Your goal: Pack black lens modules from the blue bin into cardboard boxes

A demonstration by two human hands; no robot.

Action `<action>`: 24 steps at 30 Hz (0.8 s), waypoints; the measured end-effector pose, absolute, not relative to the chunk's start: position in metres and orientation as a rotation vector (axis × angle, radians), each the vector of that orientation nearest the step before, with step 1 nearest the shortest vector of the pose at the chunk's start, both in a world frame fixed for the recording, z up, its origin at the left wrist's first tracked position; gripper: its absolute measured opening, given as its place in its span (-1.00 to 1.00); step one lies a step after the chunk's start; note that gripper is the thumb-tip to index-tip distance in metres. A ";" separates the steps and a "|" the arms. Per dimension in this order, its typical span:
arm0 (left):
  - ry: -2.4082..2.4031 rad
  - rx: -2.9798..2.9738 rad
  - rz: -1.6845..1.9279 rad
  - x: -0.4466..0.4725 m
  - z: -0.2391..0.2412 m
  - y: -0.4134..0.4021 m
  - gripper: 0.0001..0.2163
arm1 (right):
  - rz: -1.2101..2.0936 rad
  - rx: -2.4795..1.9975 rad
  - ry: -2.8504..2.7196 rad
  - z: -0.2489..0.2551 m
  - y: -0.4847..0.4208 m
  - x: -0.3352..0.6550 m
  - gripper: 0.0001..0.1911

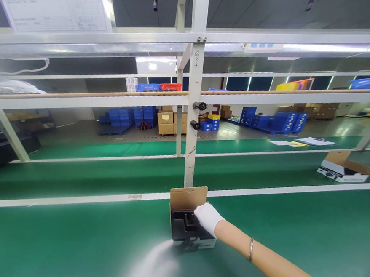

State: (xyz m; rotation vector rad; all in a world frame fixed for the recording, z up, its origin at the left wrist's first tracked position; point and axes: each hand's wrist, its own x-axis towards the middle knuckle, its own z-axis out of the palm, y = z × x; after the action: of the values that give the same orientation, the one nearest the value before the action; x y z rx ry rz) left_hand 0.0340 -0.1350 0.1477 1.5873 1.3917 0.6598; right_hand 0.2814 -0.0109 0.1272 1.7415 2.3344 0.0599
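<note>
A right hand in a white glove [209, 218] reaches in from the near right, with a silver metal bracelet [251, 249] on the bare wrist. Its fingers bend down over the right part of an open white cardboard box [208, 243]; whether they are clamped on anything cannot be told, since the back of the glove hides their undersides. The box stands on the green tabletop [70, 240], at the near middle, just in front of a white metal post [190, 155]. Its brown cardboard lid [188, 199] is raised on the far side, and a black moulded tray [178, 228] with raised walls and hollows fills the inside.

The left hand [154, 265], also white, is a blurred streak on the near side, at the left part of the box's front; whether its fingers are apart or together cannot be told. A dark, blurred shape [189, 244] lies across the box's front wall, too smeared to name.

Far right, beyond a white strip, stands a second open white box with brown cardboard flaps [344, 168]. Farther off lie white papers [314, 141] and a yellow sheet [299, 144]. Two black round knobs [199, 106] jut from the post. Stacked blue plastic crates [287, 121] stand on the floor in the far background.
</note>
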 end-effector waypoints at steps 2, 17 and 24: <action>1.388 1.646 0.672 0.040 0.157 -0.131 -0.62 | 0.016 1.726 2.347 0.143 -0.015 0.281 -0.85; 1.004 1.849 0.956 0.112 0.186 -0.056 -0.33 | -1.136 1.998 2.908 0.233 -0.077 0.277 -0.87; 0.912 2.154 0.519 0.121 0.170 -0.031 -0.59 | -0.463 2.093 3.047 0.199 -0.060 0.299 -0.50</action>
State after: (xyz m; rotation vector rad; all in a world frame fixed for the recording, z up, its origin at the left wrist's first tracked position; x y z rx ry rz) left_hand 0.1210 -0.0314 0.1705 2.1540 0.9117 0.5193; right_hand 0.2986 -0.0600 0.1992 2.0926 3.0465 -0.4633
